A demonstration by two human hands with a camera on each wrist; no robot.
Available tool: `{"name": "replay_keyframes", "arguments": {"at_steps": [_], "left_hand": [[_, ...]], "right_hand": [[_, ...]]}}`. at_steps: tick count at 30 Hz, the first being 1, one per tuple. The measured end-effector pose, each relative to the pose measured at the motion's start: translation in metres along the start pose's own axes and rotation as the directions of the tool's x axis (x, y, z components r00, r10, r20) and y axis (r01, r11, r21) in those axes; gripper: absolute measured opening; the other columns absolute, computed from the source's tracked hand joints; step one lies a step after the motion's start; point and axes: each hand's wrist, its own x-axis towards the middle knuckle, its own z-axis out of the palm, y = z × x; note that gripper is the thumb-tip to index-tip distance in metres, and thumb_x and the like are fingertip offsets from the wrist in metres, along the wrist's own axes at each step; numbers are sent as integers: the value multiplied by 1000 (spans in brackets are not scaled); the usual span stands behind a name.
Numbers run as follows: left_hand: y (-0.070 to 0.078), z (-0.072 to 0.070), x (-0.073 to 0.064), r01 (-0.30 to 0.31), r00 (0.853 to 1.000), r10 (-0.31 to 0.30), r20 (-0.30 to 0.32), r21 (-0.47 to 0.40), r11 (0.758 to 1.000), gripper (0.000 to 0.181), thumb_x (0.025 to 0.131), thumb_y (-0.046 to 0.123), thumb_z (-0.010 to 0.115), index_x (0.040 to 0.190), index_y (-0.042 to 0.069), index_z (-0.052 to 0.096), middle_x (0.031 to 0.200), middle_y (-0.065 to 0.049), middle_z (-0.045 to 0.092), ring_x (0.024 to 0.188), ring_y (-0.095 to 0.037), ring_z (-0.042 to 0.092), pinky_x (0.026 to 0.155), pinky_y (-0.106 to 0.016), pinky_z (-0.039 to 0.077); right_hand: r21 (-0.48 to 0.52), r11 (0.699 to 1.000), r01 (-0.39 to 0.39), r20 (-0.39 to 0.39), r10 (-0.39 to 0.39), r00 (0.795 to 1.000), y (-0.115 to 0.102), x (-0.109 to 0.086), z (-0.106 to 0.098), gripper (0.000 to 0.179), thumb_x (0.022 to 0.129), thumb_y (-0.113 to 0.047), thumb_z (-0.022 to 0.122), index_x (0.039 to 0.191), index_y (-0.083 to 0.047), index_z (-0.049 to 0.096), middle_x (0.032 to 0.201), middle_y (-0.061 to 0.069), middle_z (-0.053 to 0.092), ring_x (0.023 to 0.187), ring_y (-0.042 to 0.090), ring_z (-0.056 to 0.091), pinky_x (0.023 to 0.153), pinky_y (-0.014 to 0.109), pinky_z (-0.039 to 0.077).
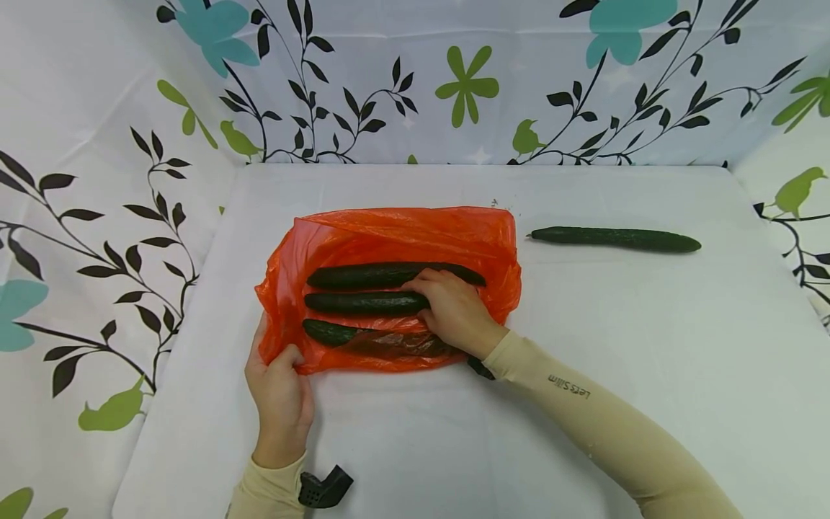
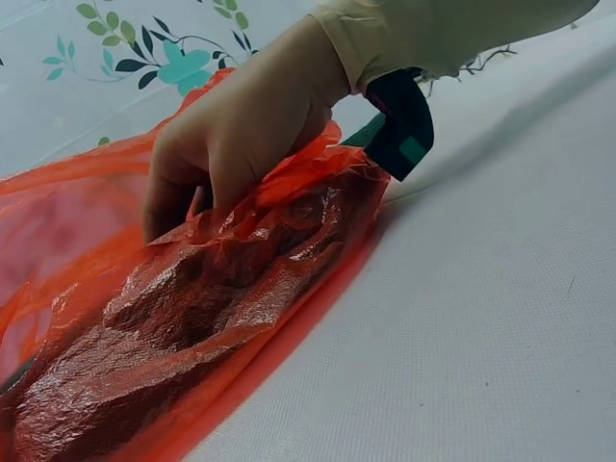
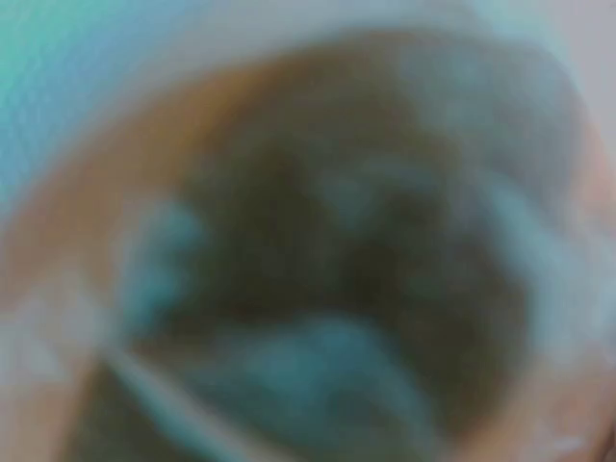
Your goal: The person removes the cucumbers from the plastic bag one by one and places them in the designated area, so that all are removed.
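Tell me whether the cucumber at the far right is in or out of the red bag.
Out: in the head view, the cucumber lies on the white table, apart from the bag.

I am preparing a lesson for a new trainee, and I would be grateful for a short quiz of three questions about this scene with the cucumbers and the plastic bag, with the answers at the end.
1. Count: How many cucumbers are visible in the head view?
2. True or false: The left hand holds the plastic bag.
3. Choose: Where is the right hand?
(a) at the left edge of the plastic bag
(b) over cucumbers at the plastic bag
(c) on the left sleeve

Key:
1. Four: three at the plastic bag, and a separate cucumber on the table.
2. True.
3. b
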Motion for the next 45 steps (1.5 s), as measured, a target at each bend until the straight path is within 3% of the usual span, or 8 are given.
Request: {"name": "replay_keyframes", "arguments": {"at_steps": [5,15,23,39,45], "left_hand": [[0,0,0,-13,1000,13,-9,-15,1000,76,88,-21,30,159,7,30,154,-5,38,140,-26,35,113,-37,39],[1,2,-1,4,995,-14,-97,-98,995,66,89,-18,32,152,1,36,152,-8,41,138,-25,38,112,-33,40],[2,2,-2,17,994,-25,-104,-82,997,65,89,-17,31,151,2,36,150,-9,40,136,-24,38,111,-32,40],[0,0,-2,-12,998,8,-58,-81,997,65,88,-18,28,151,1,35,148,-12,40,137,-26,37,113,-35,36],[0,1,-3,-6,998,1,-57,-80,997,67,89,-18,28,153,2,33,149,-11,38,137,-26,36,113,-34,37]], "right_hand": [[67,998,3,-13,-2,1000,-3,-4,-12,45,88,-5,75,131,-16,68,125,1,64,121,24,57,100,43,50],[210,977,36,-28,-31,999,-10,-12,-33,43,88,-6,76,129,-18,68,124,-3,64,120,19,56,102,41,46],[337,939,62,-23,-58,998,-18,-21,-45,43,88,-7,77,128,-18,68,123,-9,63,119,11,56,99,35,48],[610,784,119,-50,-112,992,-25,-32,-74,43,85,-6,79,126,-16,70,121,-10,67,116,11,58,99,39,49],[739,657,146,-74,-136,988,-25,-34,-83,42,85,-2,77,126,-10,69,122,-3,68,115,17,60,101,41,50]]}}
